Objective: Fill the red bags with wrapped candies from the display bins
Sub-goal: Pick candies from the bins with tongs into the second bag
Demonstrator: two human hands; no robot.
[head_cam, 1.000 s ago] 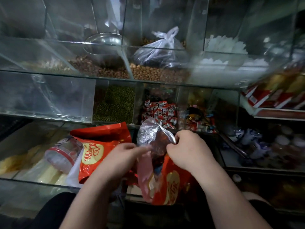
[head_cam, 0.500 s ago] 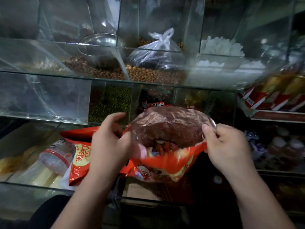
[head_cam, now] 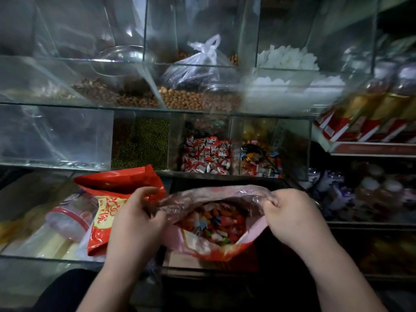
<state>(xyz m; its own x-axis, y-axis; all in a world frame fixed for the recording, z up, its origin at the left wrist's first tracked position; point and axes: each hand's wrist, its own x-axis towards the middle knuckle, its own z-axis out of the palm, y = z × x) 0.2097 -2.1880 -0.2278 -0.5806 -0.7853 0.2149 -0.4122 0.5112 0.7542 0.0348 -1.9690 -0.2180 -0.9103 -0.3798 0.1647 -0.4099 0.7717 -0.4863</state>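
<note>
In the lower middle, the left hand (head_cam: pixel 135 224) and right hand (head_cam: pixel 292 218) grip the crinkly red plastic bag (head_cam: pixel 213 248) apart, so its mouth stays wide for candies.

Tiered glass display case (head_cam: pixel 56 164), three levels in view.
Top tier, left to right: brown husky pieces (head_cam: pixel 108 93); peanuts (head_cam: pixel 191 101) with a knotted clear bag (head_cam: pixel 198 68) on them; white chunks (head_cam: pixel 286 58). Middle tier: green beans (head_cam: pixel 144 143), red-and-white wrapped candies (head_cam: pixel 206 156), mixed wrapped candies (head_cam: pixel 258 164). Bottom glass counter (head_cam: pixel 33 255): red bag (head_cam: pixel 117 183) lying flat, red-banded clear jar (head_cam: pixel 69 218) on its side just left of it.
</note>
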